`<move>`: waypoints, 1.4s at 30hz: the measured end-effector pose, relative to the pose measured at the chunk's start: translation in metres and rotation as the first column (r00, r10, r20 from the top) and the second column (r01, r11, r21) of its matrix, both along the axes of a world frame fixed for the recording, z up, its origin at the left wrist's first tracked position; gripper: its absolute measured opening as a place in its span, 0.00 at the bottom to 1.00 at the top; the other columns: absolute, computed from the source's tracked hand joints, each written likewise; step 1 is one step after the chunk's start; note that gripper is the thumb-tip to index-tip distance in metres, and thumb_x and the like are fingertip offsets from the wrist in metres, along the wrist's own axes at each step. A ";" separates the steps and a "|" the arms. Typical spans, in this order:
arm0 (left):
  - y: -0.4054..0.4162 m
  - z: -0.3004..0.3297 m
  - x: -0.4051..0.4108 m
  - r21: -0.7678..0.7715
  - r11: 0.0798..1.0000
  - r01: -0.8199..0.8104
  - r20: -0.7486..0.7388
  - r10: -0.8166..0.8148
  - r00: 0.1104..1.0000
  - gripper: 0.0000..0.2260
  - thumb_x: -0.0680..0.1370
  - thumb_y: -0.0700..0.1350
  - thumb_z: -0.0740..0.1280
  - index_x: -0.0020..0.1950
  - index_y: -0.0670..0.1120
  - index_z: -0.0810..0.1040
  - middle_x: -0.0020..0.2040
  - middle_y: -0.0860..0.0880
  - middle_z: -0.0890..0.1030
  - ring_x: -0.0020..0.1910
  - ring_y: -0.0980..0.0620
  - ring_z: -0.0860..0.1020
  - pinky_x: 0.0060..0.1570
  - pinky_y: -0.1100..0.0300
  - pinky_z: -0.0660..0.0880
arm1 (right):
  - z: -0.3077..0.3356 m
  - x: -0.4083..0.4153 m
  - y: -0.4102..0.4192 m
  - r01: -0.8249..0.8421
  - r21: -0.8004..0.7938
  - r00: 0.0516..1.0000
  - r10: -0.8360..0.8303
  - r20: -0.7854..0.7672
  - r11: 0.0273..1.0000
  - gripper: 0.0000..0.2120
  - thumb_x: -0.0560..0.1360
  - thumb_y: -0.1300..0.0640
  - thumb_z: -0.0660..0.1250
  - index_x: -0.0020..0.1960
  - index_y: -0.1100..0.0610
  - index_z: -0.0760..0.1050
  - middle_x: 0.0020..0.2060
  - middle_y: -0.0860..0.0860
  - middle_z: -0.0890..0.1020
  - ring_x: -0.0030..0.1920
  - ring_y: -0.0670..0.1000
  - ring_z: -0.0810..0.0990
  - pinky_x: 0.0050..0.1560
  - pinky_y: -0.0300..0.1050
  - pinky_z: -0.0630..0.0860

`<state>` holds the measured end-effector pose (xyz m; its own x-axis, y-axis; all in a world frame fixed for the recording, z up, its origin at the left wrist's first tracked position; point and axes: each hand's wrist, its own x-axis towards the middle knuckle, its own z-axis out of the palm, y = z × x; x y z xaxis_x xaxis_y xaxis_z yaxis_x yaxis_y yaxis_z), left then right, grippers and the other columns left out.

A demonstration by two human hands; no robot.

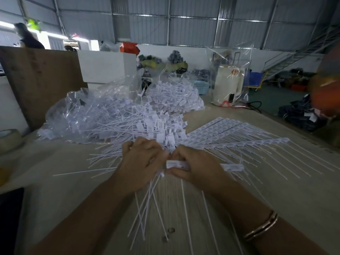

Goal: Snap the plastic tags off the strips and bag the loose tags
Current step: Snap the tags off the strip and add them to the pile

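Both forearms come in from the bottom edge, and the right one has a thin metal bangle (262, 229) on the wrist. The hands meet mid-bench, almost knuckle to knuckle.

Right hand (195, 166) has its fingers curled round a strip (232, 167) of joined tags, thumb underneath and fingertips on top, with the strip's far end sticking out to the right. Its long thin tails hang down toward the camera across the bench (276, 208).

Left hand (142, 161) is curled over a bunch of loose tags (147, 205), gripping them near their heads, tails fanning out below and to the left. Can't make out exactly which tag its fingertips are on, it's all a bit blurry right where the hands touch.

Just behind the hands is a big heap of loose tags spilling out of a clear bag (82, 111) lying on its side at left. A second pile (174, 96) sits further back, toward the middle.

Right of the hands, more unbroken strips (239, 133) are fanned out flat on the bench, tails pointing right and down.

Tape roll (8, 139) at the far left edge. White box (106, 67) and brown board (40, 78) stand behind the bag. A white appliance wrapped in clear plastic (229, 85) stands at the back right of the bench. Another person (27, 36) is visible far back left.
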<state>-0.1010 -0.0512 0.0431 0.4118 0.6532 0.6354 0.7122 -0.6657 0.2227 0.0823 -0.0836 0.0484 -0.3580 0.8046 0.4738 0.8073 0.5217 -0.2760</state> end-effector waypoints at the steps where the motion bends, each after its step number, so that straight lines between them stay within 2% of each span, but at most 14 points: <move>1: -0.002 -0.002 0.005 -0.097 0.993 0.063 0.019 -0.062 0.998 0.21 0.75 0.61 0.50 0.35 0.54 0.77 0.35 0.60 0.75 0.45 0.59 0.71 0.50 0.53 0.60 | -0.001 -0.002 -0.001 -0.030 -0.003 0.999 0.030 -0.023 1.000 0.17 0.70 0.44 0.70 0.50 0.54 0.73 0.42 0.49 0.80 0.40 0.48 0.77 0.36 0.43 0.67; 6: 0.002 -0.005 0.008 -0.250 0.951 0.181 0.205 -0.131 0.970 0.13 0.73 0.55 0.59 0.33 0.53 0.76 0.29 0.55 0.75 0.36 0.61 0.74 0.49 0.54 0.65 | 0.003 0.015 -0.004 -0.099 -0.135 0.979 0.072 -0.191 0.986 0.12 0.72 0.47 0.70 0.51 0.51 0.74 0.43 0.44 0.80 0.43 0.44 0.78 0.43 0.45 0.74; 9: 0.006 -0.008 0.002 -0.268 0.949 0.168 0.205 -0.114 0.972 0.15 0.73 0.57 0.58 0.33 0.51 0.77 0.30 0.56 0.75 0.38 0.61 0.75 0.52 0.48 0.67 | 0.000 0.025 -0.001 -0.011 -0.161 0.995 -0.005 -0.100 0.987 0.10 0.72 0.47 0.70 0.49 0.50 0.75 0.39 0.42 0.78 0.39 0.40 0.75 0.38 0.42 0.71; 11: 0.006 -0.010 0.000 -0.231 0.953 0.195 0.177 -0.156 0.972 0.18 0.72 0.59 0.58 0.35 0.47 0.78 0.31 0.57 0.75 0.38 0.62 0.74 0.49 0.51 0.67 | -0.003 0.025 0.001 0.046 -0.115 0.999 -0.046 0.004 0.992 0.09 0.72 0.45 0.68 0.48 0.49 0.75 0.35 0.40 0.75 0.35 0.38 0.72 0.34 0.37 0.65; 13: 0.006 -0.007 -0.002 -0.141 0.961 0.238 0.165 -0.214 0.963 0.19 0.73 0.58 0.58 0.36 0.46 0.79 0.33 0.56 0.76 0.38 0.62 0.73 0.46 0.56 0.66 | -0.003 0.024 0.003 0.049 -0.109 0.999 -0.049 0.003 0.993 0.10 0.74 0.44 0.66 0.49 0.49 0.78 0.36 0.42 0.78 0.35 0.40 0.74 0.36 0.38 0.68; 16: 0.007 -0.002 -0.005 -0.032 0.974 0.224 0.104 -0.220 0.970 0.18 0.74 0.55 0.58 0.38 0.45 0.80 0.38 0.53 0.79 0.42 0.53 0.74 0.46 0.50 0.65 | -0.001 0.023 0.002 -0.046 -0.207 0.983 0.007 -0.182 0.977 0.09 0.75 0.46 0.65 0.47 0.48 0.81 0.36 0.44 0.82 0.35 0.44 0.78 0.39 0.43 0.72; 19: 0.011 -0.002 -0.017 0.055 0.977 0.204 0.078 -0.208 0.975 0.16 0.75 0.53 0.58 0.37 0.44 0.78 0.38 0.54 0.78 0.41 0.54 0.73 0.46 0.48 0.64 | 0.005 0.039 0.002 -0.023 -0.227 0.948 -0.052 -0.315 0.974 0.13 0.76 0.48 0.63 0.35 0.48 0.78 0.31 0.47 0.81 0.29 0.46 0.77 0.37 0.43 0.73; 22: 0.019 -0.007 -0.033 0.008 0.996 0.093 0.077 -0.093 0.993 0.17 0.75 0.53 0.57 0.40 0.46 0.80 0.41 0.53 0.79 0.44 0.53 0.74 0.50 0.43 0.66 | 0.007 0.057 0.001 0.087 -0.206 0.962 -0.136 -0.235 0.975 0.09 0.75 0.46 0.63 0.37 0.43 0.75 0.32 0.41 0.79 0.31 0.40 0.75 0.36 0.39 0.69; 25: 0.015 -0.012 -0.026 0.011 0.989 -0.149 -0.028 0.150 0.988 0.21 0.76 0.55 0.49 0.50 0.52 0.81 0.52 0.54 0.77 0.53 0.52 0.72 0.54 0.50 0.61 | 0.000 0.041 0.001 0.108 -0.162 0.985 -0.127 -0.115 0.981 0.05 0.72 0.44 0.67 0.43 0.44 0.75 0.33 0.40 0.76 0.33 0.39 0.72 0.34 0.37 0.65; 28: 0.003 -0.007 -0.009 0.067 0.988 -0.137 0.006 0.137 0.991 0.20 0.78 0.52 0.48 0.53 0.52 0.79 0.53 0.53 0.77 0.53 0.51 0.74 0.53 0.48 0.63 | -0.001 0.018 0.000 0.064 -0.031 0.997 -0.066 -0.051 0.997 0.12 0.71 0.43 0.69 0.49 0.49 0.75 0.40 0.43 0.80 0.39 0.45 0.77 0.37 0.41 0.71; 31: -0.006 -0.004 0.006 -0.020 1.000 -0.006 0.083 0.007 0.996 0.20 0.78 0.56 0.50 0.41 0.51 0.79 0.41 0.55 0.79 0.46 0.62 0.68 0.52 0.64 0.58 | -0.002 0.008 -0.001 -0.014 0.025 0.997 0.016 -0.070 1.000 0.17 0.71 0.44 0.69 0.52 0.52 0.72 0.44 0.46 0.81 0.41 0.47 0.78 0.37 0.41 0.72; 33: -0.007 -0.006 0.012 -0.099 0.990 0.105 0.088 -0.096 0.991 0.17 0.78 0.53 0.60 0.33 0.49 0.76 0.33 0.54 0.76 0.41 0.63 0.68 0.47 0.74 0.56 | -0.002 0.006 -0.002 -0.060 -0.020 0.993 0.058 -0.100 0.998 0.16 0.71 0.46 0.70 0.52 0.52 0.70 0.41 0.43 0.77 0.39 0.43 0.75 0.34 0.35 0.68; 38: 0.001 -0.007 0.003 -0.232 0.968 0.092 0.195 -0.047 0.980 0.17 0.77 0.55 0.60 0.38 0.45 0.79 0.35 0.56 0.77 0.45 0.60 0.70 0.51 0.56 0.59 | 0.001 0.027 0.001 -0.043 -0.139 0.992 0.026 -0.124 0.989 0.09 0.71 0.47 0.70 0.48 0.47 0.74 0.42 0.44 0.79 0.41 0.43 0.76 0.42 0.44 0.73; 42: 0.001 -0.006 0.000 -0.170 0.980 0.099 0.088 -0.085 0.992 0.22 0.71 0.62 0.54 0.38 0.48 0.79 0.39 0.60 0.76 0.47 0.59 0.70 0.52 0.52 0.61 | -0.002 0.027 0.004 0.046 -0.115 0.999 -0.045 0.014 0.992 0.12 0.73 0.43 0.66 0.53 0.46 0.80 0.40 0.43 0.81 0.38 0.41 0.76 0.38 0.43 0.72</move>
